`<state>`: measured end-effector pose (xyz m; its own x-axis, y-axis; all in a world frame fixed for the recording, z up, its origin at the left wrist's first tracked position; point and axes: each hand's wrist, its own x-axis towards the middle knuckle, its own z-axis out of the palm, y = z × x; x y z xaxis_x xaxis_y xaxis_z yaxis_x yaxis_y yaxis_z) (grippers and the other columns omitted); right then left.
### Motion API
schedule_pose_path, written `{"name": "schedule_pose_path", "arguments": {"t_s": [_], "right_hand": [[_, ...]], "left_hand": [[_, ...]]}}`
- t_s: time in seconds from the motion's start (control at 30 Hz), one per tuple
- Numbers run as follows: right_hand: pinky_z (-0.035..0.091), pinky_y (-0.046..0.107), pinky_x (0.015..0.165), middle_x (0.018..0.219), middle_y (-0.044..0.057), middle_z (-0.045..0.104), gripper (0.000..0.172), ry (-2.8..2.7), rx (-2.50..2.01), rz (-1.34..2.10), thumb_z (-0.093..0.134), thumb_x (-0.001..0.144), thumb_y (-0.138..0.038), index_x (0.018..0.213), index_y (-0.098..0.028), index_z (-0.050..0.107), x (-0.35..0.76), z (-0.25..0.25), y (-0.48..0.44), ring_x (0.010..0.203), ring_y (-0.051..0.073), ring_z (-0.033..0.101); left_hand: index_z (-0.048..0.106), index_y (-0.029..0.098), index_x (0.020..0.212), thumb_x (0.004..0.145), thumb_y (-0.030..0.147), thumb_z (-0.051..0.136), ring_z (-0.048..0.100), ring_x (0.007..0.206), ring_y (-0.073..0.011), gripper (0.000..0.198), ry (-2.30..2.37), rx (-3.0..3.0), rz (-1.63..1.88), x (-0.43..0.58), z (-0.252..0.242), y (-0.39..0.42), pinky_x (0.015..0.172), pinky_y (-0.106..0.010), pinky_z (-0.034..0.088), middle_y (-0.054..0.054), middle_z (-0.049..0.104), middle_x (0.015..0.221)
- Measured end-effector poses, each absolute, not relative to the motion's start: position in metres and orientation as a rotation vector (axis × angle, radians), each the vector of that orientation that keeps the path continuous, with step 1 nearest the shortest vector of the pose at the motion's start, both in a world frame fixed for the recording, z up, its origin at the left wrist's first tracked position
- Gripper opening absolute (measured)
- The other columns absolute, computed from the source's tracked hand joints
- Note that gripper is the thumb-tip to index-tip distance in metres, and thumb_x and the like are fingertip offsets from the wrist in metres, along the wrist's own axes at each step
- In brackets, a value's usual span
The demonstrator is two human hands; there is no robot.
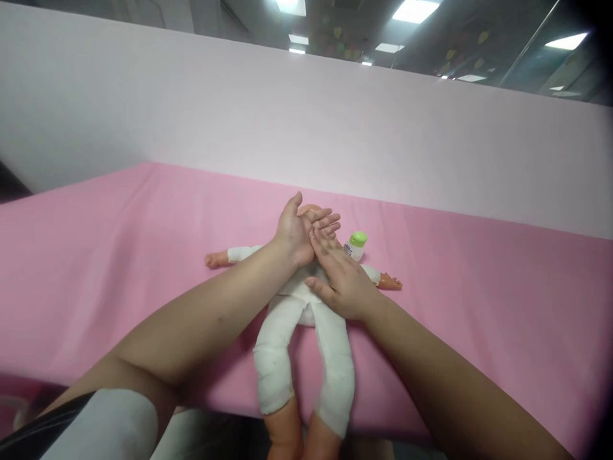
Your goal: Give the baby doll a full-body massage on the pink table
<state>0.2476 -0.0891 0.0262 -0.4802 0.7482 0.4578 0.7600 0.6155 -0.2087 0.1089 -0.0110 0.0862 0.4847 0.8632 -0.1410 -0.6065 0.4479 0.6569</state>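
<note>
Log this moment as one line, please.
left hand: open, palm up | right hand: open, at left hand | doll: below both hands, arms spread, on pink cover | green-capped bottle: beside doll

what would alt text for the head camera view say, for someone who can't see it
A person's left hand, palm up, and right hand, palm down, meet over a doll in white cloth, which lies arms outspread on a pink surface. A bottle with a green cap stands beside the doll. A white wall rises behind.
</note>
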Motion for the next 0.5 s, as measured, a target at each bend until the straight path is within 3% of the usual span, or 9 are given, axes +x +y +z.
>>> {"name": "schedule_pose_path", "arguments": {"t_s": [0.3, 0.5], "right_hand": [[0.038, 0.052, 0.127, 0.166, 0.01, 0.038, 0.068, -2.23, -0.957, 0.073, 0.044, 0.105, -0.047, 0.165, -0.02, 0.03, 0.232, 0.009, -0.097, 0.155, 0.026, 0.038], [0.038, 0.05, 0.128, 0.156, 0.008, 0.054, 0.055, -2.243, -0.948, 0.012, 0.042, 0.104, -0.04, 0.154, -0.02, 0.051, 0.218, -0.004, -0.099, 0.15, 0.024, 0.046]], "left_hand": [[0.071, 0.015, 0.093, 0.088, 0.046, 0.064, 0.074, 0.093, -0.0267, 0.032, 0.652, 0.766, 1.096, 0.095, 0.082, -0.001, 0.086, -0.038, 0.06, -0.014, 0.076, 0.092], [0.067, 0.019, 0.076, 0.082, 0.031, 0.071, 0.065, 0.074, -0.0178, 0.014, 0.882, 1.204, 1.264, 0.07, 0.049, -0.023, 0.074, -0.031, 0.053, -0.004, 0.068, 0.077]]}}
